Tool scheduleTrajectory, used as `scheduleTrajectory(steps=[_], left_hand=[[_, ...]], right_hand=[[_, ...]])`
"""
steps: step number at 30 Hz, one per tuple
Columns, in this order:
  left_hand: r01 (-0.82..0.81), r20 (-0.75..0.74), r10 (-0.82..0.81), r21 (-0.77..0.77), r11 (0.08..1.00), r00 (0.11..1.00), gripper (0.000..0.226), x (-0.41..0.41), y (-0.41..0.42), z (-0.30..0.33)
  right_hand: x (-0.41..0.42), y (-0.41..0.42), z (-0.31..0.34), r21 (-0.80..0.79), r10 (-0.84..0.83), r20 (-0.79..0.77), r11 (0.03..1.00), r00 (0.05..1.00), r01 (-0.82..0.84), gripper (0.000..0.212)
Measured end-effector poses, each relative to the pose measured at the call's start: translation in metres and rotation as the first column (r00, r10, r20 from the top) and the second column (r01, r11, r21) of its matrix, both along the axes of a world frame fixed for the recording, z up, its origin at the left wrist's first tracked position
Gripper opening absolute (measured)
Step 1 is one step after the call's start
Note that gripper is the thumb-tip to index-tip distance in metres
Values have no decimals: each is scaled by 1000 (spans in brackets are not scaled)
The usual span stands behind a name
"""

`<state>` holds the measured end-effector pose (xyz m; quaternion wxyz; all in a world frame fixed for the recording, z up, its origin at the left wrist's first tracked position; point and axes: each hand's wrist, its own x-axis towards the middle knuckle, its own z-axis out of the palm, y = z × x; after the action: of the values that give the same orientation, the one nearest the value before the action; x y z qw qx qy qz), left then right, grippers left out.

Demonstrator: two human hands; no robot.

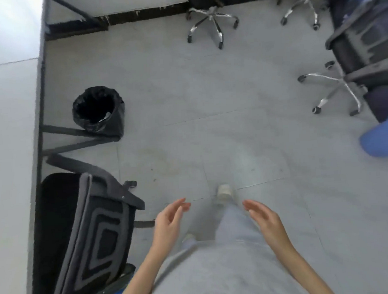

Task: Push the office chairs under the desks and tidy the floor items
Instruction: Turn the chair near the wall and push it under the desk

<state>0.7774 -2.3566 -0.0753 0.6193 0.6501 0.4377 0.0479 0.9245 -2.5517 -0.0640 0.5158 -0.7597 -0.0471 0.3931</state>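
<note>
Head view: grey tiled floor takes most of the frame, wide open between the furniture. White desk runs down the left edge; its dark frame legs splay onto the floor.

Black mesh chair at lower left, seat tucked partly under the desk, backrest facing out. Second chair at right stands out in the open, chrome star base exposed. Two more chrome bases at the far wall.

Bin with black liner sits against a desk leg, just outside the desk edge.

Left hand and right hand: fingers loosely extended, holding nothing, apart, over the floor.

Judgement: chairs roll on castors, light push suffices; take the backrest top rail. Watch castors catching desk legs. Bin is light, liner soft; lift by the rim.
</note>
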Motion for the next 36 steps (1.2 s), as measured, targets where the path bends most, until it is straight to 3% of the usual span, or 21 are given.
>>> scheduleTrajectory(steps=[5,8,15,20,30,36], left_hand=[[235,64,-235,21,972,970,25,139,23,9],[266,61,-267,25,964,962,26,220,31,9],[149,53,-148,-18,989,988,24,345,51,21],[121,31,-120,-27,992,992,25,447,90,5],[408,103,-405,-1,913,908,26,781,203,24],[463,160,-465,53,885,871,24,954,241,49]], right_hand=[[81,-23,-6,31,-306,-59,951,950,308,21],[165,-12,0,41,-314,-39,948,949,316,24],[374,43,38,173,-322,50,935,945,309,23],[488,85,30,203,-357,56,918,932,340,22],[657,138,8,43,-536,25,844,844,534,25],[782,175,12,73,-589,5,806,808,587,24]])
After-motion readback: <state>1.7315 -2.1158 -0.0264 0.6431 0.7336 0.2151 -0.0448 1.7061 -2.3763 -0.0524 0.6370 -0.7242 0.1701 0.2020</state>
